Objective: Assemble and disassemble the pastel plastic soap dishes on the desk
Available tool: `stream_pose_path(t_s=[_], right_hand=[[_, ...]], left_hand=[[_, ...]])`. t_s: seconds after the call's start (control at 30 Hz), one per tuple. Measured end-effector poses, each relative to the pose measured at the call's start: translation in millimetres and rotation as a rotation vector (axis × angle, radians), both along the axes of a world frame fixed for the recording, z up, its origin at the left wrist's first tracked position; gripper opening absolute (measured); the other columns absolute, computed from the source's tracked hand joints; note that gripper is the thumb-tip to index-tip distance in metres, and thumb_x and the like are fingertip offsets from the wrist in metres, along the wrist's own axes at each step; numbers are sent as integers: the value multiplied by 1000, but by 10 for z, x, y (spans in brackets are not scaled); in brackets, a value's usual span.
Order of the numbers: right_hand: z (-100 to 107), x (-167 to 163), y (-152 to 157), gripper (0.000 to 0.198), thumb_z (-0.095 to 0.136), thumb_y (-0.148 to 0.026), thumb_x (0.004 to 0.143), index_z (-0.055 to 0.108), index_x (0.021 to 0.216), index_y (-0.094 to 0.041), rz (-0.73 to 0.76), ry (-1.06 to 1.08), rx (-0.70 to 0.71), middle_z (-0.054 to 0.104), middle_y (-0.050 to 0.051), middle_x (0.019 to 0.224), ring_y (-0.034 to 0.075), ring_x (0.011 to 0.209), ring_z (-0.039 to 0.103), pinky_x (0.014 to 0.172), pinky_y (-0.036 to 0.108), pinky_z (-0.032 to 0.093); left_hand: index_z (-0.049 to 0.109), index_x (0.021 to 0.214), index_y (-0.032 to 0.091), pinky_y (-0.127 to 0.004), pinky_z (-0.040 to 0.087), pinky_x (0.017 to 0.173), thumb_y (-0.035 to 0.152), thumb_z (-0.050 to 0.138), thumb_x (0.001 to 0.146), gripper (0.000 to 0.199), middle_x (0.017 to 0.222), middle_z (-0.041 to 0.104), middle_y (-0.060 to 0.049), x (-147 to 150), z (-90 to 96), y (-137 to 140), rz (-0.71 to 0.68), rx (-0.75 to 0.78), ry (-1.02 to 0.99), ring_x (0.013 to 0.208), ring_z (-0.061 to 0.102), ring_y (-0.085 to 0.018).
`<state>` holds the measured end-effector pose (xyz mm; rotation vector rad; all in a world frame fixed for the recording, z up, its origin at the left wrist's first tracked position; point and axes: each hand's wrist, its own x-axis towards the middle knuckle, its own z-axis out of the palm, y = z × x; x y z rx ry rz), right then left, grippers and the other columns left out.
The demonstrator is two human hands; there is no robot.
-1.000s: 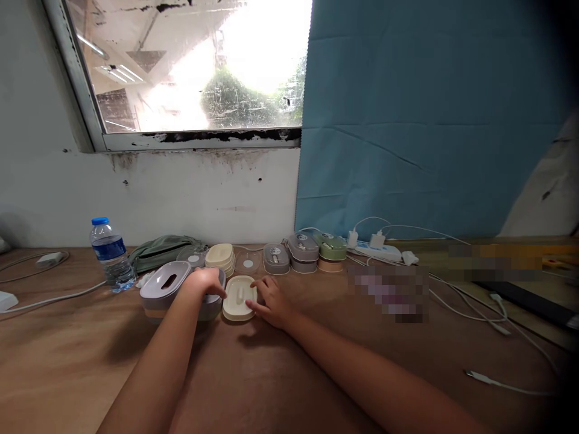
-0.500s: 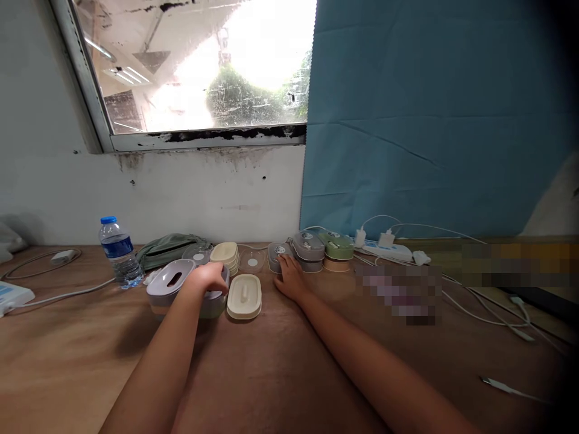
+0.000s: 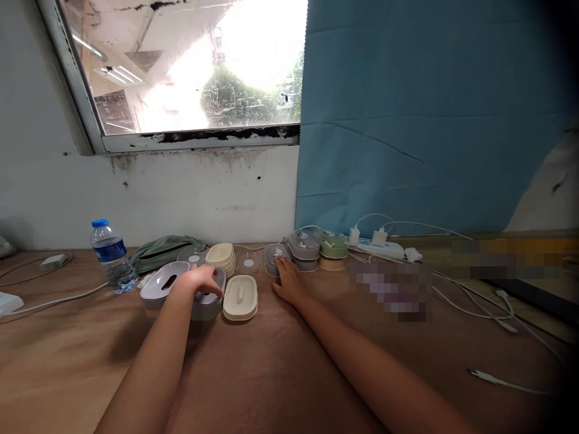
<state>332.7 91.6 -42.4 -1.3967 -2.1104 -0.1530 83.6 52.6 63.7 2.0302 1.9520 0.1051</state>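
Over the right-hand one of two lilac-topped containers (image 3: 216, 303), my left hand (image 3: 199, 281) is bent with its fingers on the top and rim; some fingers are hidden. Beside it lies the other lilac-topped container (image 3: 156, 286), with a dark oval slot in its lid. My right hand (image 3: 289, 281) lies with outstretched fingers against a small grey lidded box (image 3: 274, 259), thumb apart on the table. Between my hands are a cream lid with a raised handle (image 3: 240, 297) and a stack of cream lids (image 3: 220, 258).
A larger grey box (image 3: 303, 248) and a green-lidded box (image 3: 333, 248) stand right of my right hand. Clear lids (image 3: 248, 263) lie near the wall. At left are a water bottle (image 3: 112, 259) and green pouch (image 3: 160, 250). A power strip (image 3: 375, 247) and cables lie right.
The whole view has shifted slightly to the right, so things appear further left. My left hand stays over the lilac-topped container, and my right hand stays against the small grey box.
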Motion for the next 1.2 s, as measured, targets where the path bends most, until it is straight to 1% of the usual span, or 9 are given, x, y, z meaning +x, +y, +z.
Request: stream_pose_path(t_s=[0.23,0.5,0.6,0.7,0.83,0.93,1.03,1.13,1.2], right_hand=[[30,87,-404,65,48,-17,67,30,129,-11,59,-3,-6,35,13,133,26,124,26,101,42,22],[105,450,-904,65,47,-15,69,26,131,-16,236,-9,-62,31,11,136,24,126,23,102,43,24],[160,615,-1129,54,48,-17,69,37,122,-16,272,0,-69,37,12,130,25,123,28,100,43,27],[221,765,-1304,45,55,-24,66,45,110,-17,269,40,-65,48,13,115,28,115,38,95,42,35],[310,905,-1385,36,63,-30,59,45,89,-20,257,122,-77,51,9,97,27,97,48,80,39,43],[368,976,-1375,43,66,-30,54,41,88,-21,367,143,-124,49,7,94,23,89,50,75,35,44],[399,1032,-1362,47,67,-31,52,40,89,-21,522,131,-159,48,5,92,20,87,50,75,31,42],[391,1060,-1364,51,69,-36,48,40,88,-21,622,163,-172,48,4,89,19,83,50,73,30,42],[373,1054,-1369,53,70,-40,46,40,86,-21,650,202,-174,47,3,85,18,79,49,72,30,42]], left_hand=[[50,111,20,-39,40,82,49,60,49,69,122,48,-13,15,42,-23,14,-56,135,113,38,-36],[47,113,15,-35,36,89,46,50,63,59,121,46,-15,186,123,-82,-67,46,163,114,40,-31],[43,117,22,-31,36,89,46,53,62,61,131,34,-10,309,224,-213,-178,65,96,115,38,-27],[38,120,31,-26,38,87,48,56,61,64,139,17,-2,420,364,-394,-377,39,-76,112,41,-23],[37,121,33,-27,34,93,47,58,63,63,135,24,2,625,475,-628,-583,59,-225,115,38,-22],[33,125,31,-27,32,95,44,61,61,71,134,28,0,855,393,-733,-677,61,-260,117,36,-23],[30,126,29,-30,34,93,42,65,55,81,132,31,-3,1079,195,-757,-760,-5,-212,115,39,-24],[32,126,26,-34,37,91,43,67,49,86,126,39,-6,1226,-4,-742,-797,-101,-133,111,43,-27],[28,128,24,-35,37,91,45,68,47,92,130,36,-8,1282,-95,-745,-803,-147,-113,112,43,-29]])
